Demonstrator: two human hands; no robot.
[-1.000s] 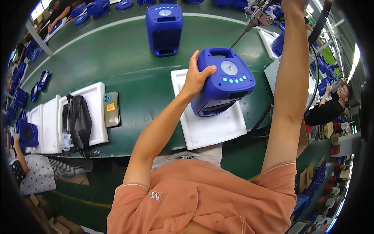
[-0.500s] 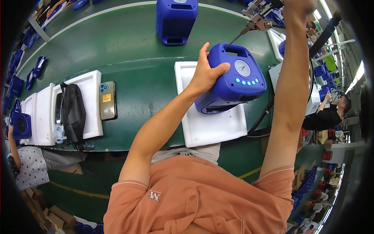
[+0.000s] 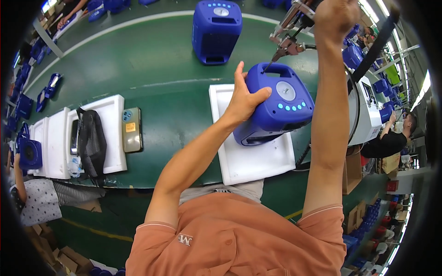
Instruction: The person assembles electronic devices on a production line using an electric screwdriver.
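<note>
A blue speaker (image 3: 282, 103) with a carrying handle, a round silver disc and a row of light-blue buttons rests tilted on a white foam tray (image 3: 255, 163). My left hand (image 3: 248, 94) lies against its left side, thumb over the upper edge and fingers spread around the body. The thin bit of a screw-feeding power screwdriver (image 3: 287, 47) points into a corner hole beside the handle. Above it, my right hand (image 3: 337, 20) is closed in a fist around the screwdriver's upper part, which is mostly hidden behind the hand.
A second blue speaker (image 3: 216, 34) stands farther back on the green table. To the left lie a phone (image 3: 132, 130), a black mesh bag (image 3: 93, 145) and foam trays (image 3: 57, 142). A white machine (image 3: 365, 110) and black cables flank my right arm. Co-workers sit at both sides.
My right hand and the screwdriver have come down and leftward, leaving less of the bit showing above the speaker. My left hand keeps its hold. The whole view has shifted slightly.
</note>
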